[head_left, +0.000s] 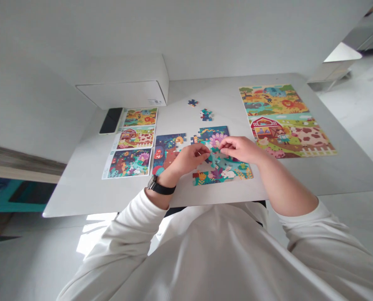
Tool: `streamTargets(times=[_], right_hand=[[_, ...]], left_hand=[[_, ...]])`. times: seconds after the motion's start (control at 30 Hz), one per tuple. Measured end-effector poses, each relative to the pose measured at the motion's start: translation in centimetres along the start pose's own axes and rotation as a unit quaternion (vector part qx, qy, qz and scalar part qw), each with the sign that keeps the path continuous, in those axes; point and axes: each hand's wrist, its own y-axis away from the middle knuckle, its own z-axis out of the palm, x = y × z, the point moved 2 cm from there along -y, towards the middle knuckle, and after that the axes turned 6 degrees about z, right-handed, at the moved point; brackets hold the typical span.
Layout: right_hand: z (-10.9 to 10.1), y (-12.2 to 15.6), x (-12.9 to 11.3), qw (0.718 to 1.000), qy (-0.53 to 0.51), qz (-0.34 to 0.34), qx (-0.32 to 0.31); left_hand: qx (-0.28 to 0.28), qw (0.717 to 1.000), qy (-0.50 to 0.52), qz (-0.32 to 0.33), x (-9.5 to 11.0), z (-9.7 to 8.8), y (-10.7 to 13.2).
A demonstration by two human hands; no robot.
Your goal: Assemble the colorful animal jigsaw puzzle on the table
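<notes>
Your left hand [188,159] and right hand [242,149] meet over the partly joined puzzle [217,174] at centre frame, fingertips curled in; whether either pinches a piece, I cannot tell. Loose pieces [206,115] lie upper centre.

Open at upper centre, crowded in the middle

At upper centre, bare tabletop [225,96] runs between the loose pieces [206,115] and the lion picture [277,102] on the right, wide enough for a hand. Another open strip lies at lower left, below the picture card [130,163]. The white box [123,94] stands up at upper left; the wall [224,37] shuts off the top. Mid-frame, the left hand [189,159] and right hand [240,149] crowd the room over the partly joined puzzle [241,170].
</notes>
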Motion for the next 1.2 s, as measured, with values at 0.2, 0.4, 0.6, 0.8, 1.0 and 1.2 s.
streamTargets(times=[0.2,0.4,0.6,0.8,1.0,1.2], right_hand=[[-0.7,0.1,1.1,0.993,0.101,0.037,-0.043],[-0.5,-0.1,1.6,0.992,0.093,0.056,-0.057],[-0.6,0.0,1.8,0.991,0.085,0.077,-0.067],[-0.7,0.1,1.2,0.991,0.099,0.078,-0.043],[-0.3,0.4,0.0,0.998,-0.002,0.050,-0.034],[0.4,0.0,-0.1,0.997,-0.066,0.025,-0.034]], left_hand=[[0.010,0.998,0.054,-0.026,-0.6,0.1,-0.3],[0.022,0.997,0.070,-0.028,-0.4,-0.1,-0.3],[0.025,0.996,0.044,-0.070,1.3,-0.6,0.3],[0.017,0.997,0.062,-0.045,0.4,-0.3,0.0],[0.010,0.997,0.071,-0.036,-0.2,-0.2,-0.2],[0.009,0.995,0.078,-0.065,0.7,-0.3,0.0]])
